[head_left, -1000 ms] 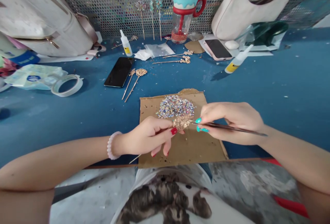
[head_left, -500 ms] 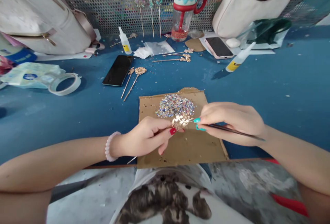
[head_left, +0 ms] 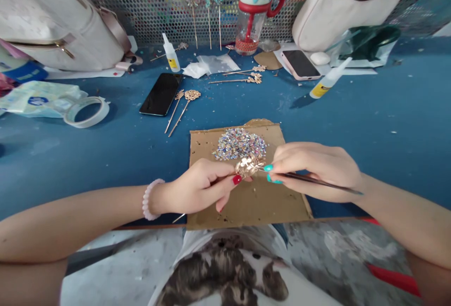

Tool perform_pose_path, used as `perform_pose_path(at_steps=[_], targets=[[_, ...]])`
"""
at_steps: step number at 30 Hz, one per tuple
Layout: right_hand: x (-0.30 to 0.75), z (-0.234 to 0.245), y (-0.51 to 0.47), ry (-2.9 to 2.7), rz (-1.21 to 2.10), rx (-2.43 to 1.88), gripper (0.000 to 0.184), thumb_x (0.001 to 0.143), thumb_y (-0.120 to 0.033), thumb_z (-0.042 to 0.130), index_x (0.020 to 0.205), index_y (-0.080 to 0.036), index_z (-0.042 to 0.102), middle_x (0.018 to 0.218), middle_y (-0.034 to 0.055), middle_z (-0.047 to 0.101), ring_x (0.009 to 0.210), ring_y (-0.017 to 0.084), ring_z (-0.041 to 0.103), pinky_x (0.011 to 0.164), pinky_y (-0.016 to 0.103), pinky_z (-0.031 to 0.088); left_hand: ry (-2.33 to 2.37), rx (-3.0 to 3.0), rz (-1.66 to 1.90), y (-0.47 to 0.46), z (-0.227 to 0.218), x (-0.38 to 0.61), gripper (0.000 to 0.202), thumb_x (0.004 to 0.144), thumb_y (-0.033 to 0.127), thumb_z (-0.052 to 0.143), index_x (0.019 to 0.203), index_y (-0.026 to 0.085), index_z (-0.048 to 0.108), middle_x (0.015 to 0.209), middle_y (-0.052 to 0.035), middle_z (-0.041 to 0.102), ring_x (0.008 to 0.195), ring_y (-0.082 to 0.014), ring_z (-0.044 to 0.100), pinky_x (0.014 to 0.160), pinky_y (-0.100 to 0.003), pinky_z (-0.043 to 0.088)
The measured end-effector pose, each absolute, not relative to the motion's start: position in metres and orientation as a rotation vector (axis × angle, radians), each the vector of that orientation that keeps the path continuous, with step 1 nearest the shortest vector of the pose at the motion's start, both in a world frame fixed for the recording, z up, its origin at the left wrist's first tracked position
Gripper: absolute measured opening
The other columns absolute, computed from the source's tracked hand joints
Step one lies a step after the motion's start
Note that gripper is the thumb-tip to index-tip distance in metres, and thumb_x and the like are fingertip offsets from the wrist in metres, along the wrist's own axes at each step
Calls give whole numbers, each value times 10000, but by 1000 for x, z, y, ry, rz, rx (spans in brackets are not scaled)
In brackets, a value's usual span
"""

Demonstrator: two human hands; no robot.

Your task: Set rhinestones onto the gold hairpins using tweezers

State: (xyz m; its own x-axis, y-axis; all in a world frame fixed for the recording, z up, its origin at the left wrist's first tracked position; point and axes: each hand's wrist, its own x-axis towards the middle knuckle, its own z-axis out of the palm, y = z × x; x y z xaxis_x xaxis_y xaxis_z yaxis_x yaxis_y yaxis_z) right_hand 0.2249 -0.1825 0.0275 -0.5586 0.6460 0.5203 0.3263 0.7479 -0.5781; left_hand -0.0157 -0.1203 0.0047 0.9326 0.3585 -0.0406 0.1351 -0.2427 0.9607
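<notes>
My left hand pinches a gold hairpin by its filigree head; the pin's thin stem pokes out below my palm. My right hand is closed on a slim dark pick tool whose tip touches the filigree head. Both hands hover over a brown cardboard sheet on the blue table. A heap of small sparkling rhinestones lies on the cardboard just beyond the hairpin.
Two gold hairpins and a black phone lie left of centre. Further back: glue bottles, more hairpins, a pink phone, a red-lidded cup, a tape roll, and white bags against a perforated metal wall.
Both hands stay almost in place with the hairpin and the tool. The tool tip shifts slightly on the filigree head, and the view has tilted a little.
</notes>
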Motion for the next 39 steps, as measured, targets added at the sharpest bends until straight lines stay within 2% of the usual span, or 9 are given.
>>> perform_pose_path(at_steps=[6, 11, 16, 23, 26, 29, 39], targets=[[224, 27, -182, -2198, 579, -753, 146, 884, -60, 566, 999, -151, 565, 762, 32, 638, 714, 105, 609, 617, 224, 454, 364, 1840, 232, -120, 2, -16, 313, 992, 235, 362, 995, 106, 647, 481, 26, 577, 419, -46, 472, 491, -135, 383], [225, 26, -183, -2202, 550, -796, 140, 888, -80, 572, 1000, -164, 571, 762, 25, 640, 729, 102, 615, 617, 216, 456, 382, 1813, 223, -119, 3, -16, 312, 991, 221, 355, 1118, 110, 617, 471, 45, 561, 418, -45, 479, 513, -129, 408], [225, 24, -183, -2208, 502, -807, 121, 899, -111, 566, 993, -187, 572, 770, 16, 645, 761, 109, 630, 654, 228, 481, 390, 1797, 226, -120, 5, -15, 309, 991, 233, 363, 1087, 108, 630, 465, 48, 552, 381, -29, 430, 454, -107, 365], [225, 22, -182, -2204, 526, -797, 143, 881, -69, 579, 993, -157, 566, 812, 46, 652, 787, 117, 634, 665, 236, 485, 404, 1771, 232, -120, 5, -15, 309, 985, 233, 365, 1086, 113, 631, 460, 51, 548, 336, -22, 379, 373, -100, 300], [225, 22, -183, -2217, 528, -850, 124, 890, -90, 574, 985, -169, 564, 817, 34, 656, 774, 108, 633, 657, 227, 481, 417, 1778, 218, -120, 5, -16, 315, 988, 250, 366, 870, 118, 626, 472, 42, 553, 336, -16, 375, 363, -100, 296], [224, 23, -183, -2230, 530, -859, 114, 898, -96, 564, 983, -172, 562, 822, 30, 661, 771, 105, 636, 653, 224, 483, 418, 1787, 211, -119, 5, -16, 371, 991, 275, 369, 690, 137, 538, 479, 34, 557, 341, -8, 375, 367, -96, 300], [222, 24, -182, -2215, 517, -796, 138, 880, -57, 570, 986, -145, 567, 812, 56, 665, 781, 118, 646, 654, 234, 496, 431, 1778, 199, -119, 7, -15, 384, 989, 288, 374, 659, 142, 507, 471, 35, 547, 349, -9, 374, 364, -93, 292]])
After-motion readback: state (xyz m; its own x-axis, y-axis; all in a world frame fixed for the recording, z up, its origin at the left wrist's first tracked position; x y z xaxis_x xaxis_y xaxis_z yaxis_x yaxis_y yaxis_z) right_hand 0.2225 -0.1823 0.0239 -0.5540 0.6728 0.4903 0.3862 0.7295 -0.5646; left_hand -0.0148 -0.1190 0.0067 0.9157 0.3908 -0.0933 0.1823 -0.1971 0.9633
